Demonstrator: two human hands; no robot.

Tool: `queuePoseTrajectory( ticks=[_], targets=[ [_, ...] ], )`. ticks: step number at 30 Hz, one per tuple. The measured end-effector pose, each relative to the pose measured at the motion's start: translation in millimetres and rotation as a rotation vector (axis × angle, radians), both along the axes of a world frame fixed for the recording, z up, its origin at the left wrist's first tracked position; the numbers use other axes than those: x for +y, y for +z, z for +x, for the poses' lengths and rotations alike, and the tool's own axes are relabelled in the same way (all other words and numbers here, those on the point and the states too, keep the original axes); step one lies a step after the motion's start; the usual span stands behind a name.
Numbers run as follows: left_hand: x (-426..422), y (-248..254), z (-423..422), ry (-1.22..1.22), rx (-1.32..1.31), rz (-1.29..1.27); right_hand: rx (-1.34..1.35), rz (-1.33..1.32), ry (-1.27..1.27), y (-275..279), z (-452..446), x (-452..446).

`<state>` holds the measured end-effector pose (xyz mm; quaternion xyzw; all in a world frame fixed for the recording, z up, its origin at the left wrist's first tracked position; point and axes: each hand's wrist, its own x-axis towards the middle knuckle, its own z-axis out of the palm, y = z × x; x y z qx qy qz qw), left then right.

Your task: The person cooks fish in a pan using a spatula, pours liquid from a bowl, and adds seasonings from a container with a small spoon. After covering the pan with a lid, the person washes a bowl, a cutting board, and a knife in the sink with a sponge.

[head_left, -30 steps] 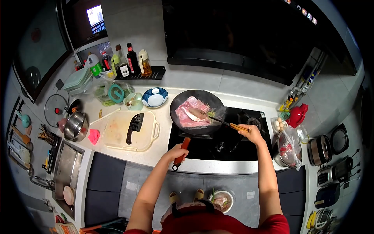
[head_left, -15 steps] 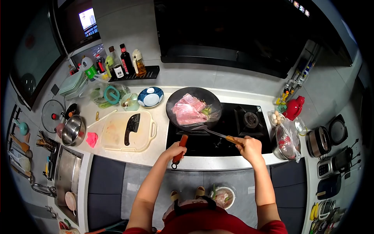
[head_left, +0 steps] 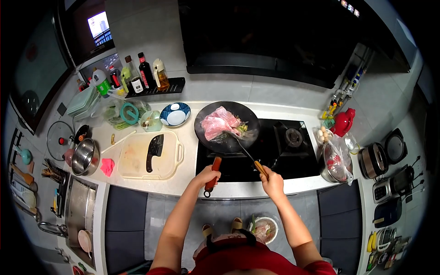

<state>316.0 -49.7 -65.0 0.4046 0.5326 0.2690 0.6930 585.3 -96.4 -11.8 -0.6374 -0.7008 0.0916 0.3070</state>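
Observation:
A dark wok stands on the left burner of the black gas stove. My left hand is wrapped round the wok's reddish-brown wooden handle. In my right hand I grip the wooden handle of a spatula; its blade end is in the wok at the meat's lower right edge, partly hidden. A large piece of pale pink raw meat lies in the wok, with yellow-green bits at its right side.
Left of the stove, a cleaver lies on a cream cutting board. A blue-patterned plate and a steel bowl stand on the counter. At right are eggs and a bagged bowl. A bin stands by my feet.
My right hand has moved left, swinging the spatula more upright with its blade against the meat. The meat has shifted slightly in the wok. My left hand stays on the handle.

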Motion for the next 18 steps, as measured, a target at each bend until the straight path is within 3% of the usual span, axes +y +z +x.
queuePoseTrajectory(
  ticks=[2, 4, 8, 10, 14, 18],
  targets=[
    [-0.4, 0.9, 0.2, 0.012, -0.001, -0.003, 0.199, -0.207, 0.036, 9.1, 9.6, 2.7],
    [-0.9, 3.2, 0.4, 0.009, -0.008, -0.008, 0.747, -0.693, 0.061, 31.6, 15.1, 7.8],
    [-0.7, 4.3, -0.2, 0.002, -0.025, -0.021, 1.139, -1.037, 0.050, 60.3, 24.1, 17.1],
    [0.0, 2.5, -0.2, 0.000, -0.028, -0.020, 1.227, -1.126, -0.019, 71.5, 23.6, 24.4],
    [-0.4, 0.4, 1.4, -0.006, -0.030, -0.004, 1.128, -1.214, 0.112, 110.6, 9.3, 42.1],
    [0.3, -0.5, 0.3, -0.006, -0.029, 0.002, 0.991, -1.295, 0.001, 129.7, -20.1, 58.6]
  ],
)
